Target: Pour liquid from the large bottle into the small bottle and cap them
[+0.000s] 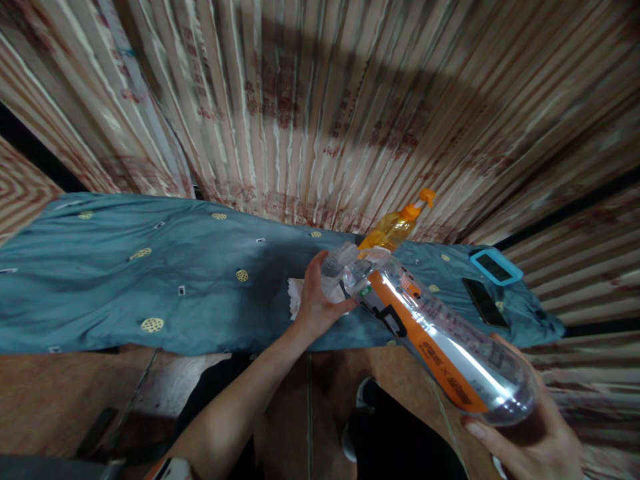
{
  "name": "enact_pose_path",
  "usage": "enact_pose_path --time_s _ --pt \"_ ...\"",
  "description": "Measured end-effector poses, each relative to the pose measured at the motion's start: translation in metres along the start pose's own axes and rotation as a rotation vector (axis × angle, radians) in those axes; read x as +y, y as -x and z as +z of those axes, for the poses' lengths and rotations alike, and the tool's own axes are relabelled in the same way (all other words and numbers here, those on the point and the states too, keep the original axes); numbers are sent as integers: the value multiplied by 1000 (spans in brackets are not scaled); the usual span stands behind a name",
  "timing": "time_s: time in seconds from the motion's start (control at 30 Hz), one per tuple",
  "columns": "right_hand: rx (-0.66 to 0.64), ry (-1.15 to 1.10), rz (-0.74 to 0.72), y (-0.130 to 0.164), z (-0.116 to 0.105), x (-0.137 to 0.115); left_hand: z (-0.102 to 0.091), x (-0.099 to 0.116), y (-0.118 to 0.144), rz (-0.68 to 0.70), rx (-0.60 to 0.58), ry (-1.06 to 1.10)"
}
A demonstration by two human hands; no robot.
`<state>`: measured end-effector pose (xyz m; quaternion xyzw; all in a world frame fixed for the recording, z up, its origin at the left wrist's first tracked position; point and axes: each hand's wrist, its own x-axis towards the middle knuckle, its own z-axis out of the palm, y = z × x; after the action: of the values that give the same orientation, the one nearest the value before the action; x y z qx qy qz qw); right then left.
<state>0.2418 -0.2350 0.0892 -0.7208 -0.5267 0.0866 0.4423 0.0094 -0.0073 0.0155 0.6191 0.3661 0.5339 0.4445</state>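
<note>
Worktop point(125, 280) under blue cloth, curtain behind: clear bottle point(430, 333) tilted above its edge, right hand point(530, 433) cupping its base, left hand point(317, 300) closed round its neck.

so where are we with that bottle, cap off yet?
Done: the clear bottle is off the blue cloth, tilted, base in the right hand. In hand: the left hand grips its neck end; whether the cap is off is hidden. Untouched: the orange spray bottle, dark phone and white tissue.
</note>
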Motion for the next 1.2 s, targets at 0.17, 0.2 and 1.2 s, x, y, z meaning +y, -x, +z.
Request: enact_pose_path --time_s 0.17,0.2,1.2 --pt "-15 -4 -16 -1 -1 -3 -1 0 0 3 3 -7" --pt "-12 -11 -15 0 -1 -4 -1 1 0 3 1 -9" --pt "-14 2 7 2 -1 -8 0 1 0 9 -4 -21"
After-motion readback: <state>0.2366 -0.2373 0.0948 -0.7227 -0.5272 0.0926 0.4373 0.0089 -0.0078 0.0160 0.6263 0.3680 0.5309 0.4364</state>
